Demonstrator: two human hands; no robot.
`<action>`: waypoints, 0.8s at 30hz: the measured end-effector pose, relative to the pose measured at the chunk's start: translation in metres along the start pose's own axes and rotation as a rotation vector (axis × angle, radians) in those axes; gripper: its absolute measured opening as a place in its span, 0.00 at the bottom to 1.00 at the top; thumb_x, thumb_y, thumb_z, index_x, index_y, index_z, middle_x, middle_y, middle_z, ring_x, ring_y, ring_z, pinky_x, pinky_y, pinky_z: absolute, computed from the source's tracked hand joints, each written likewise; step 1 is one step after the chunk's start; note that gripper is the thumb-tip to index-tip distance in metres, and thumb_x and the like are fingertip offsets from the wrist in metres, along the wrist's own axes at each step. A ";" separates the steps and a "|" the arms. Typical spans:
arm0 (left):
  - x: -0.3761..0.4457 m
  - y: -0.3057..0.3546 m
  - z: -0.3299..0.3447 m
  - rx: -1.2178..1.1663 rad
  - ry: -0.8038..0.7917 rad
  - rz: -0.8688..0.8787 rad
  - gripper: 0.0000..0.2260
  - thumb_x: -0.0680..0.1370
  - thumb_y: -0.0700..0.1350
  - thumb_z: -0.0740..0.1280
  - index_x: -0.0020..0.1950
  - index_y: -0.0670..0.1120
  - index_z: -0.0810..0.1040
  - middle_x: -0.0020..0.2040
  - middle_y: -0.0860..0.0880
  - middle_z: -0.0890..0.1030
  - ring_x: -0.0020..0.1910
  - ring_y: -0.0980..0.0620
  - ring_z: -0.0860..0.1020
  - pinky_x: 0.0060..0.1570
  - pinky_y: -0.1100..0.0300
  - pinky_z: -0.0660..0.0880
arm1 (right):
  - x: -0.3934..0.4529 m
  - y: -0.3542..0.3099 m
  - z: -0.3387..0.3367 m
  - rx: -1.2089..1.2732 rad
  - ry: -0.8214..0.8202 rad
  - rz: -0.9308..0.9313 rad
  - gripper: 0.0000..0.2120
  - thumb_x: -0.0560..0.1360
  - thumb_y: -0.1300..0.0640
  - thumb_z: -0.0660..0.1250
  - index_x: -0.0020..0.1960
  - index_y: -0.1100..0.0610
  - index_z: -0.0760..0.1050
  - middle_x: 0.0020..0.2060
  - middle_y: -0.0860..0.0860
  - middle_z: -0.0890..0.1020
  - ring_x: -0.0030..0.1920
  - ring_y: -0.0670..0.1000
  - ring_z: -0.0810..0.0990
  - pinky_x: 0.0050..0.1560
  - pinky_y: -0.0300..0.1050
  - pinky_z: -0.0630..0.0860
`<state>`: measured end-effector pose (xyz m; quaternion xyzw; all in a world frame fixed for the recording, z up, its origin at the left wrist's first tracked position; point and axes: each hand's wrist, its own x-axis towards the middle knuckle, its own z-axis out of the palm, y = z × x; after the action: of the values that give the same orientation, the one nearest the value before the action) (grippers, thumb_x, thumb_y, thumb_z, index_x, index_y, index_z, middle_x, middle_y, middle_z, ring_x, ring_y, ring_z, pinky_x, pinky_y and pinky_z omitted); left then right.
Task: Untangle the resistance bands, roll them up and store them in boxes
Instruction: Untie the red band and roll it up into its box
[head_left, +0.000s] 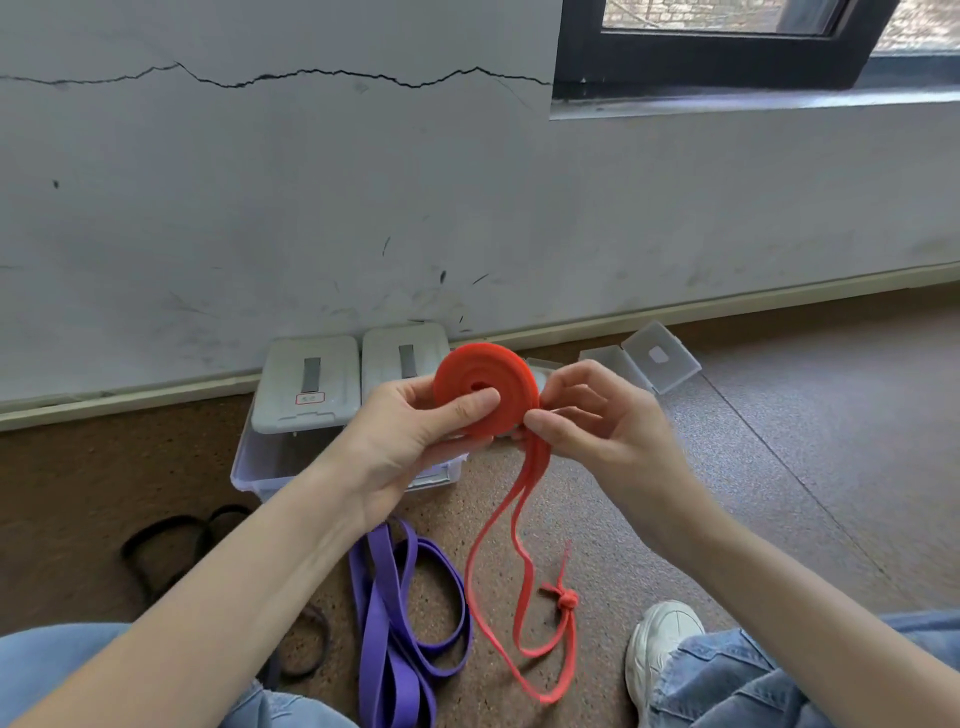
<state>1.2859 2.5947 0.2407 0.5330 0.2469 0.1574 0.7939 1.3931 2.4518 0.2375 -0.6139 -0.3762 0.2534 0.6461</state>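
A red-orange resistance band (488, 374) is partly wound into a flat coil held up in front of me. My left hand (415, 431) grips the coil, thumb pressed across its face. My right hand (597, 415) pinches the band where it leaves the coil's right edge. The unrolled tail (519, 571) hangs down to the floor in a loop with a knot (566, 600) in it. A purple band (395, 623) lies in loose loops on the floor between my knees. A black band (171, 540) lies to the left, partly hidden by my left arm.
Two closed white boxes (311, 384) rest on a clear bin (249, 467) against the wall. An open clear box (649, 358) sits at the right by the baseboard. My white shoe (660, 654) and denim-clad knees frame the brown floor.
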 end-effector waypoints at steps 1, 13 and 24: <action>0.000 -0.003 0.001 -0.035 -0.007 -0.015 0.12 0.60 0.42 0.73 0.42 0.42 0.84 0.42 0.45 0.85 0.41 0.52 0.84 0.37 0.64 0.79 | 0.000 0.001 0.002 0.004 0.003 -0.004 0.07 0.71 0.67 0.69 0.43 0.60 0.72 0.37 0.53 0.82 0.38 0.50 0.83 0.41 0.40 0.79; -0.003 -0.005 -0.005 0.546 -0.267 -0.030 0.10 0.68 0.39 0.74 0.48 0.47 0.84 0.44 0.48 0.86 0.45 0.52 0.84 0.43 0.64 0.79 | 0.002 -0.003 -0.002 -0.439 -0.187 -0.098 0.15 0.74 0.65 0.67 0.49 0.44 0.77 0.46 0.50 0.81 0.48 0.49 0.79 0.53 0.46 0.78; -0.001 0.008 -0.003 0.107 -0.004 0.019 0.08 0.60 0.42 0.73 0.38 0.46 0.86 0.40 0.45 0.85 0.40 0.51 0.84 0.43 0.59 0.81 | 0.008 -0.005 -0.011 -0.176 -0.053 -0.011 0.08 0.72 0.66 0.69 0.47 0.56 0.73 0.42 0.58 0.84 0.43 0.58 0.84 0.51 0.54 0.80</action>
<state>1.2832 2.5993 0.2472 0.5772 0.2483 0.1507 0.7632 1.4059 2.4513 0.2445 -0.6591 -0.4174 0.2320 0.5810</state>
